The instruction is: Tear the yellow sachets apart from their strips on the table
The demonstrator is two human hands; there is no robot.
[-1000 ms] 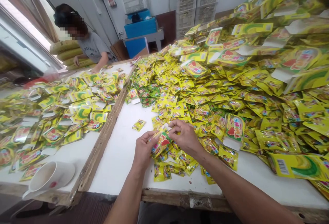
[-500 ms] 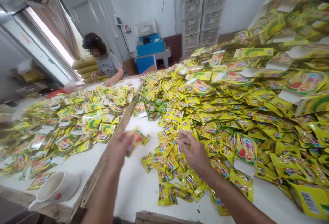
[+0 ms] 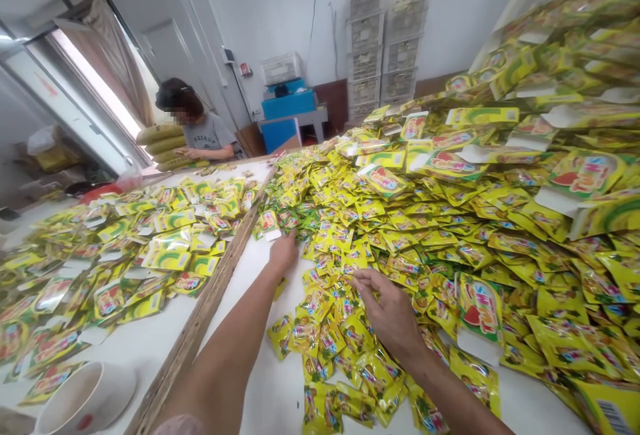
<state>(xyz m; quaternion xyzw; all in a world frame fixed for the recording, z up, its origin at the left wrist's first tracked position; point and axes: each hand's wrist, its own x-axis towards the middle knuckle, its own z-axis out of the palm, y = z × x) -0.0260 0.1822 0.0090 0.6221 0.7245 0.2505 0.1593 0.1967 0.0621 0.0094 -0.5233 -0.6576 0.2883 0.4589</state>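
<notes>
My left hand reaches forward to the small green packets, beside an open printed carton. Its fingers are mostly hidden behind the back of the hand. A bit of a yellow packet shows by my left wrist. Over the spread of small yellow packets hovers my right hand, thumb and fingertips drawn together. Whatever may be between those fingertips is too small to make out. Further right, a carton with a watermelon picture lies on the heap, its white flap out.
A large heap of packets and cartons rises on the right. Left of the wooden divider lie many cartons and a white mug. Another person works at the far side. Stacked crates stand by the wall.
My left hand has moved forward to the green packets; the printed packet it held no longer shows in it. My right hand stays nearly in place. The other person's hands have drawn together.
</notes>
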